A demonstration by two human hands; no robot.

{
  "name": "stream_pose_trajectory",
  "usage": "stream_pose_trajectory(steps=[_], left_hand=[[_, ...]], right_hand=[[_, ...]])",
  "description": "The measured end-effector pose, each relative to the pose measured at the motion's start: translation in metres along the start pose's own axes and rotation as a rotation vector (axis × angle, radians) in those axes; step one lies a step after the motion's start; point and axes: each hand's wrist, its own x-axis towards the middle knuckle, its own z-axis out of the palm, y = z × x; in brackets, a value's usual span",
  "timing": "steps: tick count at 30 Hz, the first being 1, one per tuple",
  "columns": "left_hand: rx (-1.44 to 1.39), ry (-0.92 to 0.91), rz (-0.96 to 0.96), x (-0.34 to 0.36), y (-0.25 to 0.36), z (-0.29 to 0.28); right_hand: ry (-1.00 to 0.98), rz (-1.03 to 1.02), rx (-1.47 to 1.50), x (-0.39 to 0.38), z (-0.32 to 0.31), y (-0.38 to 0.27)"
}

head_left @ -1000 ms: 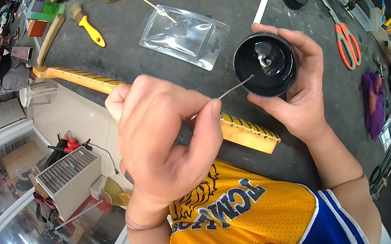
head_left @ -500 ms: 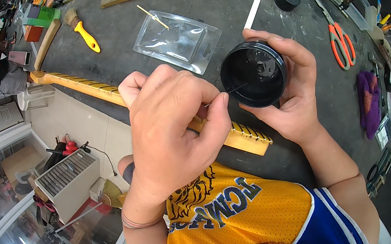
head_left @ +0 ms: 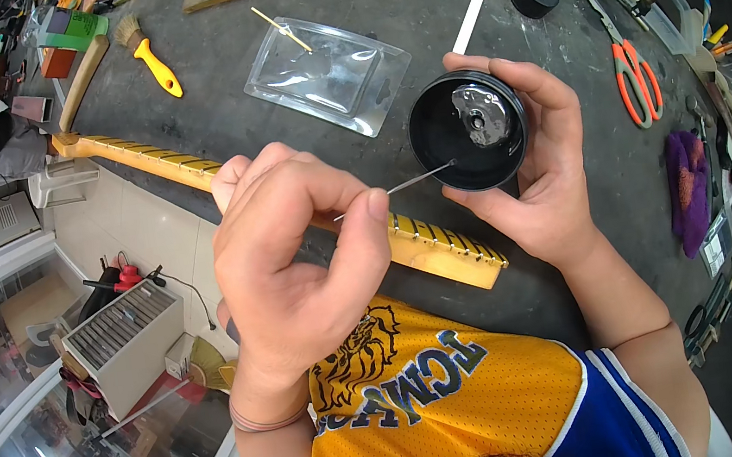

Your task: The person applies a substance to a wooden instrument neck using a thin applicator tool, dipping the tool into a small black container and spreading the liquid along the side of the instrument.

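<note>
Head view shows the left hand (head_left: 287, 253), fingers (head_left: 377, 208) pinching a thin rod (head_left: 414, 181) whose right end is at the open black jar (head_left: 438, 129) grasped by the right hand (head_left: 546, 180).

Left hand (head_left: 300, 261) pinched a thin metal rod (head_left: 416, 181), tip at the mouth of a black round container (head_left: 432, 130) gripped by the right hand (head_left: 542, 162). A fretted wooden neck (head_left: 153, 162) ran beneath the left.

Bright; glare inside black jar (head_left: 435, 130) — fisheye bend, dark corners
</note>
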Motion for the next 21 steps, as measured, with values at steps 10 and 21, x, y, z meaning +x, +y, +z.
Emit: stream_pose_trajectory(steps=[10, 21], left_hand=[[-0.124, 0.087, -0.039, -0.044, -0.009, -0.007], [-0.041, 0.078, -0.045, -0.069, -0.017, -0.001]], right_hand=[[0.012, 0.106, -0.024, 0.001, -0.001, 0.002], [0.023, 0.148, -0.048, -0.002, 0.0, 0.002]])
